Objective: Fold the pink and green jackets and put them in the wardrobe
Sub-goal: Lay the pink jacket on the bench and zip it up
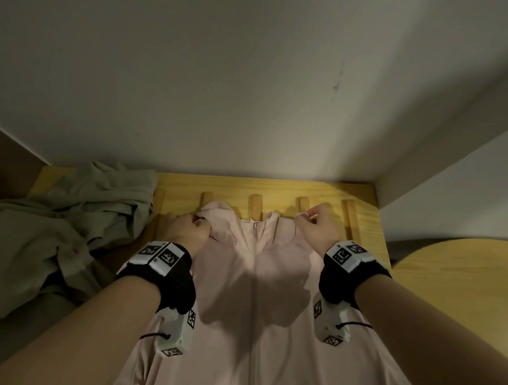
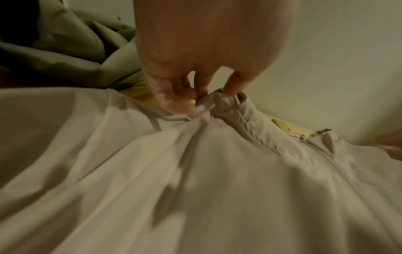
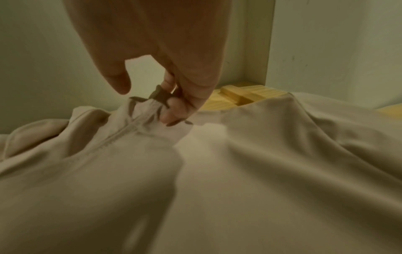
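The pink jacket [image 1: 255,293] runs off the head view's bottom edge, so its hem and sleeve ends cannot be seen. The green jacket [image 1: 58,223] is cut by the left edge, its shape lost in crumples. Both wrist views are blurred; the left hand [image 2: 185,96] hides which fold its fingertips pinch.

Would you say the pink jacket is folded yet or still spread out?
Spread out. The pink jacket lies flat, front up, zip closed, on the wooden slats; both hands pinch its shoulders: left hand, right hand.
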`<act>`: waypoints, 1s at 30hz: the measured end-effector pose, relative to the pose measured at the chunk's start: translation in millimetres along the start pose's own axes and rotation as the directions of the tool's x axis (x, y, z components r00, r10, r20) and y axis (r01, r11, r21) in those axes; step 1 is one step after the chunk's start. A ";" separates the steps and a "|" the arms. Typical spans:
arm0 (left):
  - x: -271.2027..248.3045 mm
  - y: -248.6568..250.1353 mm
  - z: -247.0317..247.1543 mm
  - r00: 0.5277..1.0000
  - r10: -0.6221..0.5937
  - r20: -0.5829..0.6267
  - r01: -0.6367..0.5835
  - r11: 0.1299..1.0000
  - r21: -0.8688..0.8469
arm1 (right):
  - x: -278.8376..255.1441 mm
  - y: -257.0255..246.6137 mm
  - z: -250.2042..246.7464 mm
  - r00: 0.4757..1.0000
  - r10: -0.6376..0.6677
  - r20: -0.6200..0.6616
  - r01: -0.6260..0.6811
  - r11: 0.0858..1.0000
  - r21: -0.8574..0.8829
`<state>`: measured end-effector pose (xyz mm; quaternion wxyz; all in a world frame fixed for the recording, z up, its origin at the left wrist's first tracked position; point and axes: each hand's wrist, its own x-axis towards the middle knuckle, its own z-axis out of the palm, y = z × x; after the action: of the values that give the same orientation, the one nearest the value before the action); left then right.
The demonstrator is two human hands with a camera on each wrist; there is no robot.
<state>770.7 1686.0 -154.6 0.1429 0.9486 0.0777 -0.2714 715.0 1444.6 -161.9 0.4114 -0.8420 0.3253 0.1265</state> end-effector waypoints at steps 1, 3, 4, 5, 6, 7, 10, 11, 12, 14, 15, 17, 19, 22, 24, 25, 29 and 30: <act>-1.8 0.0 -0.6 1.000 -0.010 -0.011 0.010 0.998 -0.060 | 0.0 1.9 1.3 1.000 0.003 -0.008 -0.003 1.000 0.007; -3.1 3.0 0.0 0.999 0.043 -0.007 -0.044 0.989 -0.142 | 1.7 3.8 3.3 1.000 -0.008 0.001 0.008 1.000 -0.004; -4.2 5.3 1.1 0.997 0.080 0.008 -0.078 0.979 -0.188 | 3.1 3.5 4.3 1.000 -0.022 0.017 0.022 1.000 -0.003; -5.3 8.7 1.9 0.995 0.097 0.033 -0.086 0.965 -0.249 | 4.2 2.4 5.0 0.998 -0.045 0.039 0.045 0.999 0.005; -5.8 11.5 2.8 0.993 0.098 0.061 -0.075 0.949 -0.305 | 5.6 1.2 5.5 0.995 -0.075 0.061 0.075 0.997 0.013; -6.0 14.1 3.2 0.993 0.091 0.079 -0.060 0.939 -0.338 | 6.8 0.1 5.9 0.991 -0.108 0.084 0.108 0.994 0.010; -2.0 19.4 -0.3 0.991 0.072 0.113 -0.029 0.938 -0.345 | 6.2 -5.4 3.7 0.972 -0.185 0.146 0.180 0.983 0.048; -1.1 21.3 -3.1 0.990 0.086 0.111 -0.041 0.934 -0.354 | 5.3 -6.8 2.0 0.968 -0.201 0.150 0.186 0.977 0.106; -0.6 23.1 -6.7 0.989 0.109 0.099 -0.063 0.922 -0.382 | 4.1 -7.9 -0.1 0.966 -0.215 0.143 0.191 0.968 0.162; 0.4 24.4 -14.8 0.984 0.177 0.015 -0.151 0.881 -0.447 | 0.3 -10.0 -4.5 0.961 -0.254 0.113 0.223 0.948 0.227; 0.8 24.1 -18.4 0.976 0.213 -0.042 -0.208 0.861 -0.464 | -1.5 -11.0 -6.3 0.955 -0.277 0.107 0.244 0.937 0.250; 2.0 21.5 -23.8 0.942 0.301 -0.146 -0.335 0.834 -0.438 | -4.8 -16.1 -8.3 0.946 -0.300 0.119 0.248 0.911 0.329; 3.8 19.6 -26.7 0.907 0.372 -0.195 -0.420 0.803 -0.422 | -4.9 -22.7 -9.8 0.949 -0.298 0.108 0.232 0.886 0.402; 5.6 21.3 -30.3 0.880 0.462 -0.111 -0.452 0.741 -0.496 | -2.9 -32.2 -10.0 0.960 -0.267 0.083 0.203 0.870 0.449; 5.8 23.0 -31.1 0.885 0.464 -0.031 -0.394 0.712 -0.581 | -0.9 -34.3 -6.7 0.972 -0.224 0.068 0.169 0.875 0.454; 6.5 23.7 -30.6 0.903 0.429 -0.021 -0.345 0.696 -0.630 | -0.4 -34.7 -4.6 0.978 -0.197 0.063 0.149 0.885 0.441; 14.1 23.3 -27.2 0.990 0.143 -0.009 -0.110 0.715 -0.691 | 3.9 -31.3 4.0 0.993 -0.089 0.078 0.064 0.957 0.283; 15.6 21.9 -26.6 0.992 0.121 0.028 -0.064 0.695 -0.717 | 5.2 -30.5 4.9 0.993 -0.075 0.091 0.049 0.963 0.264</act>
<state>801.8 1674.6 -136.3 0.5155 0.8111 0.1239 -0.2470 739.1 1459.8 -148.9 0.5382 -0.7828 0.2914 0.1119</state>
